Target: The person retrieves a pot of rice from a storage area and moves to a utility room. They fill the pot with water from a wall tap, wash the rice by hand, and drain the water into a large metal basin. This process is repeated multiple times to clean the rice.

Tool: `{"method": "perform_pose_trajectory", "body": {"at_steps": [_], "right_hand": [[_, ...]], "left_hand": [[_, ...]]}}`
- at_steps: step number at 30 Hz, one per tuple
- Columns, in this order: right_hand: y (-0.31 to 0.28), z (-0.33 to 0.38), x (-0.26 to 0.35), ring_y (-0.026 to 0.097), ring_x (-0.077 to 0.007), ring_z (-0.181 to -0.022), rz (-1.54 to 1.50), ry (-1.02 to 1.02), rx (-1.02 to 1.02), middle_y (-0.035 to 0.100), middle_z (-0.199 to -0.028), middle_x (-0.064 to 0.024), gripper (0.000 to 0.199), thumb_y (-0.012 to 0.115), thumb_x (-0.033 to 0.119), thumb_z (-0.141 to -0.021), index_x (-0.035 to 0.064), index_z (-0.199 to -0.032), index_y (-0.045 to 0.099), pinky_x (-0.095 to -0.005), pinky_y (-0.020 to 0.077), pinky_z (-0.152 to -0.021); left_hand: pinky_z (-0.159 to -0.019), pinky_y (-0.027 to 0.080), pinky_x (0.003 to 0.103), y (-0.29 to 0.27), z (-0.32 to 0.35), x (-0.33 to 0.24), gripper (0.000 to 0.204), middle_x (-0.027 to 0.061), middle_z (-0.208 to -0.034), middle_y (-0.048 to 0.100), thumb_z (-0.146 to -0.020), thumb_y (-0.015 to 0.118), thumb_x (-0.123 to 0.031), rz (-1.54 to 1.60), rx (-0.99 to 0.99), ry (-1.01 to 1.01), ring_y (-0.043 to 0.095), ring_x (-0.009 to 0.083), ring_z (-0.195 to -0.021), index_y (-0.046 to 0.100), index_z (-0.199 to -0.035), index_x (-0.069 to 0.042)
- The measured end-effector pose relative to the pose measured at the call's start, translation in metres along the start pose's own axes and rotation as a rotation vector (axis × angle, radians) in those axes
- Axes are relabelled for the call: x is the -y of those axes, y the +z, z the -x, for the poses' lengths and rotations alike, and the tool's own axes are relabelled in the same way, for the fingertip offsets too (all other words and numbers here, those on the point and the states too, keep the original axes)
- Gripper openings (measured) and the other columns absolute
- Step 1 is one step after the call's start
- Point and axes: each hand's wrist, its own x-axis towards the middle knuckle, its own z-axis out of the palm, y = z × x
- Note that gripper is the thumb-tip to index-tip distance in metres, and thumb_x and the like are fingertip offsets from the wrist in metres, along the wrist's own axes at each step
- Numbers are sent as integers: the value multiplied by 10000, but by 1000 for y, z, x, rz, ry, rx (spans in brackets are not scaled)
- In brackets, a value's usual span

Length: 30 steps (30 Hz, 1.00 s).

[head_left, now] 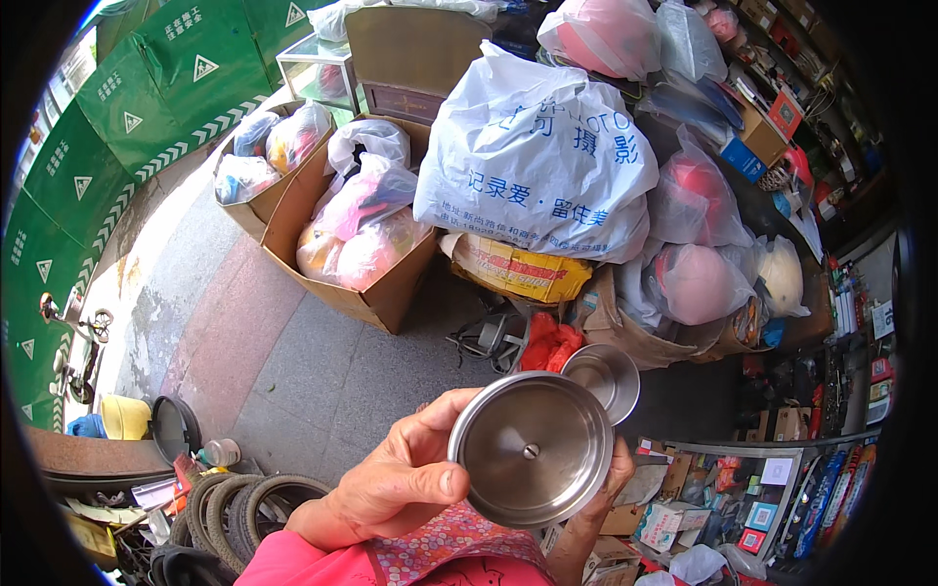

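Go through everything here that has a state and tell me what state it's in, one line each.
Round steel lid: held up, underside facing the camera.
Smaller steel bowl: behind the lid, open side visible, empty.
Left hand: gripping the lid's rim.
Right hand: mostly hidden behind the lid.
Cardboard box: open, full of bagged items.
Large white bag: stuffed full.

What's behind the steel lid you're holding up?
Behind the steel lid a smaller steel bowl pokes out at upper right. The right hand is mostly covered by the lid; its grip is hidden.

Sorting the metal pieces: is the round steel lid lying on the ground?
No, the left hand holds the round steel lid up in the air, thumb on its rim.
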Motion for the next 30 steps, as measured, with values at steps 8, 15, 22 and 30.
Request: {"method": "perform_pose_trajectory", "body": {"at_steps": [8, 15, 22, 30], "right_hand": [[73, 8, -2, 658, -153, -667, 60, 149, 31, 691, -778, -109, 337, 648, 281, -927, -56, -918, 645, -246, 504, -604], [85, -6, 3, 680, -177, -702, 90, 205, 38, 696, -819, -113, 335, 650, 285, -925, -50, -933, 656, -263, 510, -603], [103, -52, 0, 686, -174, -702, 15, 151, 41, 702, -860, -124, 349, 651, 296, -923, -49, -976, 654, -252, 497, -579], [101, -124, 13, 686, -163, -696, 9, 55, 54, 709, -859, -117, 369, 667, 317, -911, -43, -988, 659, -250, 505, -591]], "left_hand": [[-1093, 358, 417, -18, 13, -64, 820, 142, -1388, 492, -753, 822, -133, -21, -13, 73, 476, 250, -1289, 367, -1425, -18], [-1097, 339, 455, 3, -10, -76, 743, 153, -1347, 513, -716, 841, -115, 140, 222, 114, 487, 280, -1269, 418, -1320, -28], [-1082, 333, 486, 16, -60, -83, 594, 146, -1279, 554, -699, 852, -142, 151, 368, 230, 507, 301, -1228, 502, -1169, -47], [-1066, 326, 522, 46, -130, -88, 428, 137, -1202, 601, -679, 865, -173, 146, 514, 404, 530, 326, -1180, 598, -996, -69]]}}
